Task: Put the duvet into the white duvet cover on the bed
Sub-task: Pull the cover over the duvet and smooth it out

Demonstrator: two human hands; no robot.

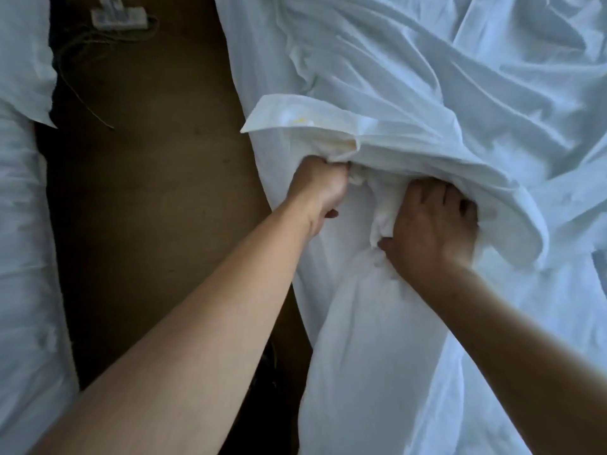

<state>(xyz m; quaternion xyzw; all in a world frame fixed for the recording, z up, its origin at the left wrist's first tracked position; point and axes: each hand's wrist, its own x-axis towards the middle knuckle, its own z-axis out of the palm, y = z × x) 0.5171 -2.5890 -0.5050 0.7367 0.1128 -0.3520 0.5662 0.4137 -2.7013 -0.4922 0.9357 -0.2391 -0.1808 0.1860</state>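
The white duvet cover (410, 103) lies crumpled over the bed on the right, its open edge folded back near the bed's left side. My left hand (320, 187) grips a bunched fold at that open edge in a fist. The white duvet (364, 316) hangs down the bed's side below the opening. My right hand (430, 228) pinches a bunch of the duvet between thumb and fingers, and its fingertips reach under the cover's folded edge, partly hidden.
A strip of brown floor (157, 198) runs between this bed and more white bedding (23, 224) at the left. A white power strip (118, 16) with dark cables lies on the floor at the top left.
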